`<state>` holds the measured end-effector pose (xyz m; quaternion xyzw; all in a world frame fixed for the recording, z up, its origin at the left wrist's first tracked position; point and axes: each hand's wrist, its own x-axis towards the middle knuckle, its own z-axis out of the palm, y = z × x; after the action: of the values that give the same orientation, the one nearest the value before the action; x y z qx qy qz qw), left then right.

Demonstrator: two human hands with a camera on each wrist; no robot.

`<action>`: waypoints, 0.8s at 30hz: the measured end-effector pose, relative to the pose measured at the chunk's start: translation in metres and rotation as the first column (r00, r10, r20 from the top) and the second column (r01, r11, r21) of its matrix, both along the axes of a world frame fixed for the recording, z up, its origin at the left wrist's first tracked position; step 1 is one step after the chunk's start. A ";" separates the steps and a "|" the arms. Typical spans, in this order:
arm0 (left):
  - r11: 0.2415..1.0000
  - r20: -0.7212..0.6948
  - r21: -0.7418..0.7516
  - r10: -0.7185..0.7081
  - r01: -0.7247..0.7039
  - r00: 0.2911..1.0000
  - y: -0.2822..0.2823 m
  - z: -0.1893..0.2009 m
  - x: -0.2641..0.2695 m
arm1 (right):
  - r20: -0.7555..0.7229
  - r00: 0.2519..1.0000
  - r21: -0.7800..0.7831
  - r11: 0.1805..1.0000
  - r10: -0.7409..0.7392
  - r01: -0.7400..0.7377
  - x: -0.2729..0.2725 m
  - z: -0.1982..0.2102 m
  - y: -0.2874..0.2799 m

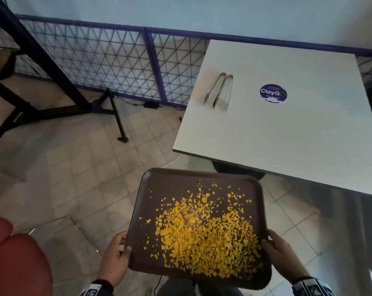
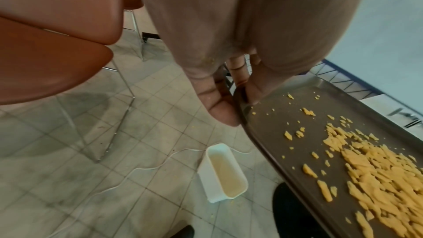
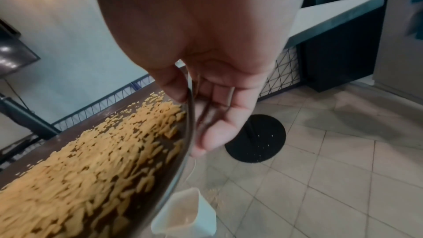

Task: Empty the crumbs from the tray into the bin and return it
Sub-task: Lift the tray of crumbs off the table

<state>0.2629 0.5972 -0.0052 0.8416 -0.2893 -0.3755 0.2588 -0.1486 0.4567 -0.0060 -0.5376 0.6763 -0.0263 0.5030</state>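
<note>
I hold a brown tray (image 1: 166, 189) in the air above the tiled floor, off the table's near corner. Yellow crumbs (image 1: 206, 236) lie heaped toward its near right part. My left hand (image 1: 115, 256) grips the tray's near left rim, thumb on top. My right hand (image 1: 282, 257) grips the near right rim, thumb over the edge and fingers underneath. In the left wrist view, a white rectangular bin (image 2: 223, 172) stands on the floor below the tray (image 2: 297, 178). The right wrist view shows the bin (image 3: 185, 214) under the tray's edge (image 3: 191, 133).
A white table (image 1: 287, 129) with metal tongs (image 1: 218, 90) and a round sticker (image 1: 273, 93) stands ahead on the right. Red chairs (image 1: 16, 259) are at my left. A mesh fence (image 1: 108, 60) lines the wall. A white cable (image 2: 128, 171) runs across the floor near the bin.
</note>
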 end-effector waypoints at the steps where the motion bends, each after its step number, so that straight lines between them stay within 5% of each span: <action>1: 1.000 0.003 0.013 0.005 -0.005 1.000 0.007 -0.005 -0.001 | -0.013 1.000 0.038 0.999 0.023 -0.022 -0.001 -0.006 0.003; 7: 0.997 0.038 0.076 -0.020 0.017 0.999 0.032 -0.051 -0.001 | -0.081 0.989 0.092 0.989 0.120 -0.112 0.002 -0.041 0.013; 13: 0.994 0.039 0.108 -0.018 0.014 0.999 0.004 -0.108 -0.002 | -0.147 0.989 0.042 0.999 0.021 -0.016 0.020 -0.084 0.003; 24: 0.998 0.183 0.012 -0.067 0.066 0.981 -0.094 -0.267 0.031 | -0.168 0.969 -0.233 0.963 -0.180 0.138 0.058 -0.255 -0.053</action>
<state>0.2935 0.5032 -0.2724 0.8632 -0.3386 -0.3057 0.2161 -0.0902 0.4036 -0.2608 -0.5335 0.7547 -0.0906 0.3709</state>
